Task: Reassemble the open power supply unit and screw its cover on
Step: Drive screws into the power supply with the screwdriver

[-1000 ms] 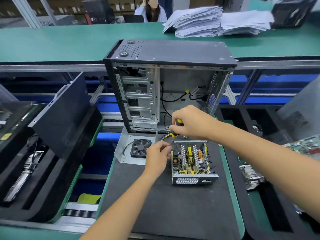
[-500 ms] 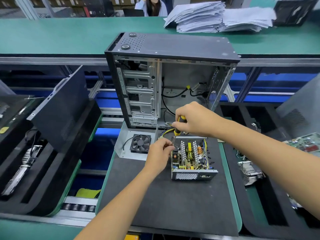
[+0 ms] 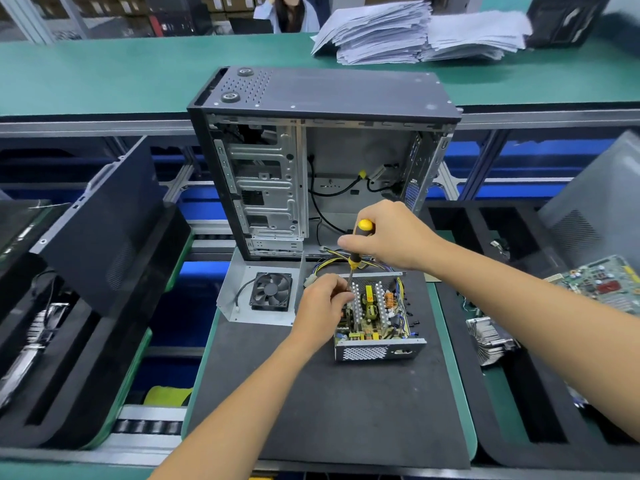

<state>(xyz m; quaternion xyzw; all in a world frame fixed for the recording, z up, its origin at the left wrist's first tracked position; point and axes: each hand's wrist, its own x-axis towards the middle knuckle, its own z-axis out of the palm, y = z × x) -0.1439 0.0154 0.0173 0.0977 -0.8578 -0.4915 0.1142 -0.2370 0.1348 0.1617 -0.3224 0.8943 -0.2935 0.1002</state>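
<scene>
The open power supply (image 3: 377,320) sits on a dark mat (image 3: 329,410) on the green counter (image 3: 450,341), its circuit board and heat sinks bare, its long axis running away from the person toward the computer case (image 3: 311,168) standing just behind it. The right hand (image 3: 391,233) has its grip clamped round the handle of a yellow and black screwdriver (image 3: 358,247), held nearly upright with the shaft pointing down into the near-left corner of the box. The left hand (image 3: 322,306) is right at that corner, its fingers pinched together at the screwdriver tip, probably steadying a screw, though the screw itself is too small to see. So the work point lies directly below the right hand and touching the left. The cover (image 3: 256,296), a bent grey metal sheet carrying a fan (image 3: 271,292), lies just to the left of the supply, not yet fitted. Foam trays (image 3: 86,341) with parts flank the mat, and paper stacks (image 3: 415,32) lie on the far counter.
</scene>
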